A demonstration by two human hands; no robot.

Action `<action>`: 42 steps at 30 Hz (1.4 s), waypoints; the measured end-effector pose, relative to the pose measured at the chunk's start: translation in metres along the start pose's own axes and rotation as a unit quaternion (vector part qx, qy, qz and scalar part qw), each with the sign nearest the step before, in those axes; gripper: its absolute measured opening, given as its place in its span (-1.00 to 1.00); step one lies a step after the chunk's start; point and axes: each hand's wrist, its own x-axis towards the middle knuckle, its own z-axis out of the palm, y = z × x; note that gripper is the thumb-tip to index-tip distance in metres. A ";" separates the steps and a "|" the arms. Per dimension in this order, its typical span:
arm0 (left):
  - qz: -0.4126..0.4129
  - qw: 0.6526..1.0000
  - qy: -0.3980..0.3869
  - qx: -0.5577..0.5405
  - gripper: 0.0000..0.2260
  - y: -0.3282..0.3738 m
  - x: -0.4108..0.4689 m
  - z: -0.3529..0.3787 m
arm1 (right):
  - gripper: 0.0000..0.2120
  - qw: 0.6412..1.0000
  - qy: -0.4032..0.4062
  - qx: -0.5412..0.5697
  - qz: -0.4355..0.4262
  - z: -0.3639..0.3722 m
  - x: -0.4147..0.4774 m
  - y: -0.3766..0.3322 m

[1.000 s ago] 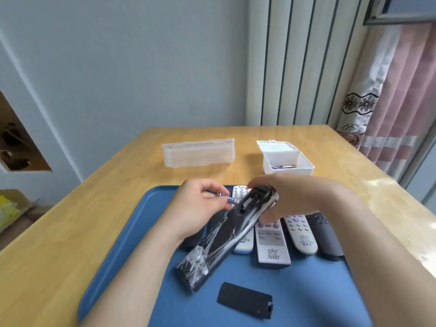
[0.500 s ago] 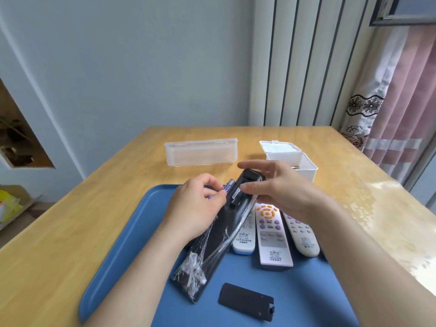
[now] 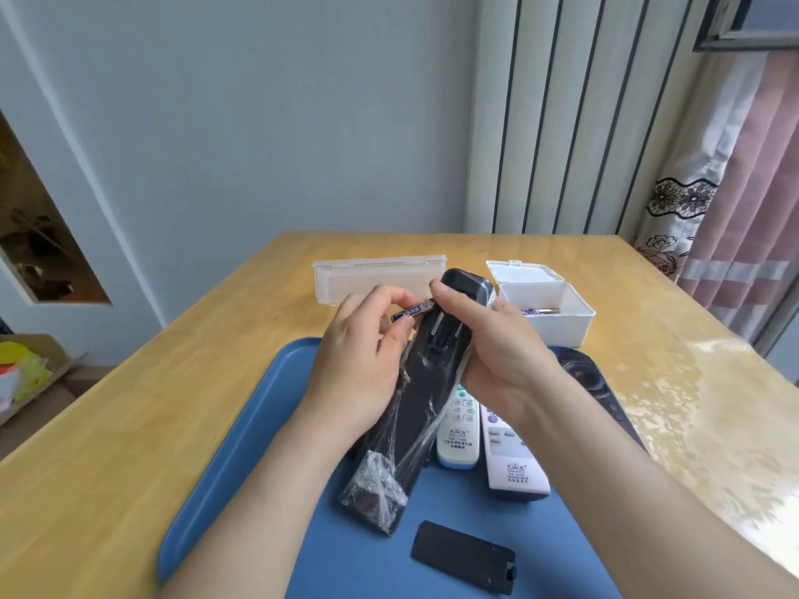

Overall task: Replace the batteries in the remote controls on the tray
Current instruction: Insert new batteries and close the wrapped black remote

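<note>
A long black remote (image 3: 426, 408) wrapped in clear film is tilted above the blue tray (image 3: 242, 469), back side up, its battery bay open. My right hand (image 3: 488, 352) grips its upper end. My left hand (image 3: 359, 361) pinches a small blue battery (image 3: 413, 312) just left of the bay. The remote's black battery cover (image 3: 462, 557) lies on the tray near me. Two white remotes (image 3: 460, 430) (image 3: 512, 460) and a dark one (image 3: 594, 391) lie on the tray under my right arm.
On the wooden table beyond the tray stand a long translucent box (image 3: 376, 281) and a small white box (image 3: 551, 313) with its lid open and batteries inside. A curtain hangs at the right. The table's left edge drops to the floor.
Both hands lifted the black remote higher and more upright. My left hand keeps the battery pinched beside the open bay.
</note>
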 end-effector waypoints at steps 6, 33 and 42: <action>-0.015 0.996 0.007 -0.089 -0.83 0.007 0.000 -0.005 | -0.68 0.999 -0.032 0.027 0.018 0.003 -0.002 0.004; 0.172 0.976 0.079 0.111 -0.93 0.014 -0.005 -0.001 | -0.70 1.000 0.011 0.018 0.001 0.009 -0.004 0.003; 0.072 0.996 0.052 -0.004 -0.89 0.014 -0.002 -0.002 | -0.74 1.000 -0.014 0.022 -0.011 0.014 -0.009 0.000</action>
